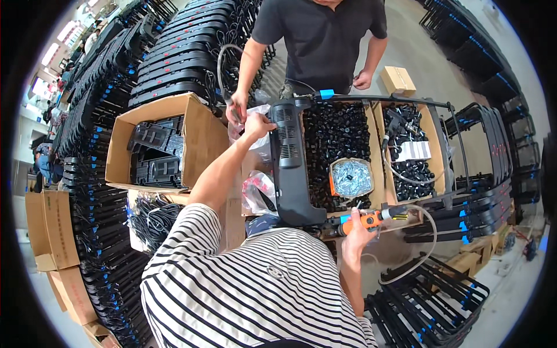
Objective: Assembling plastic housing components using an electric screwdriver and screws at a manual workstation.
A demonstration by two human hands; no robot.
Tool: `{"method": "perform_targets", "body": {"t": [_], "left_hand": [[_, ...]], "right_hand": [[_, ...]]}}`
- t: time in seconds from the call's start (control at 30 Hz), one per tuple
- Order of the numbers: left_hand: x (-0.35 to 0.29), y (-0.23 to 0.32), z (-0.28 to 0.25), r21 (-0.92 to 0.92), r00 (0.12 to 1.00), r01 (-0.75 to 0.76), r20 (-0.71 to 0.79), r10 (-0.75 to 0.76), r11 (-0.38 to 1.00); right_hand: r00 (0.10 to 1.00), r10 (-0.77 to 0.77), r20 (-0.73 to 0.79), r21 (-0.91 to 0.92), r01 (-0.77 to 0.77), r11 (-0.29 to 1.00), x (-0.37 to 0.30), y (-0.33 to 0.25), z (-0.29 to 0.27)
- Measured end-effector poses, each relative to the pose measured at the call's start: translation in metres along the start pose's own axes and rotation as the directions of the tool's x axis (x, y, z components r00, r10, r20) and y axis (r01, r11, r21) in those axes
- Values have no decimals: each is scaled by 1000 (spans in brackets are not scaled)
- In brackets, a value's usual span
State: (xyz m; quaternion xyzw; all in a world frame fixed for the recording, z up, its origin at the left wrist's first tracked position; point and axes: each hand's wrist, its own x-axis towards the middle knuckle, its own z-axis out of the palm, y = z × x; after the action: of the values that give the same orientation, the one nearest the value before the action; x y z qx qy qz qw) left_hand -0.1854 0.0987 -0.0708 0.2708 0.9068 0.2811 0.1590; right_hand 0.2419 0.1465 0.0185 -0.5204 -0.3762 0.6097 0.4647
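Note:
A black frame with a vented plastic cover lies across the work surface in front of me. My left hand is closed at the cover's far left edge, its thumb toward the vents. What its fingers hold, if anything, is hidden. My right hand grips an orange power screwdriver with a hose, beside the frame's near rail. Across from me, a person in a dark shirt holds another hosed tool close to my left hand.
Boxes inside the frame hold black knobs and black fittings. A tray of silver screws rests on the knobs. Left stands a carton of black covers above coiled cables. Stacked black frames line the left; more frames stand right.

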Motion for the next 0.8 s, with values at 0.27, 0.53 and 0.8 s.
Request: {"method": "perform_targets", "body": {"t": [0.27, 0.53, 0.8], "left_hand": [[-9, 1, 13, -16, 998, -18, -57, 17, 1000], [-14, 0, 21, -112, 984, -31, -176, 11, 993], [-24, -4, 30, -34, 959, -186, -224, 174, 982]], "right_hand": [[996, -25, -81, -5, 25, 1000, -2, -1, -30], [997, -16, -81, -6, 15, 1000, -8, 6, -37], [997, -25, -67, -11, 24, 1000, -8, 6, -30]]}}
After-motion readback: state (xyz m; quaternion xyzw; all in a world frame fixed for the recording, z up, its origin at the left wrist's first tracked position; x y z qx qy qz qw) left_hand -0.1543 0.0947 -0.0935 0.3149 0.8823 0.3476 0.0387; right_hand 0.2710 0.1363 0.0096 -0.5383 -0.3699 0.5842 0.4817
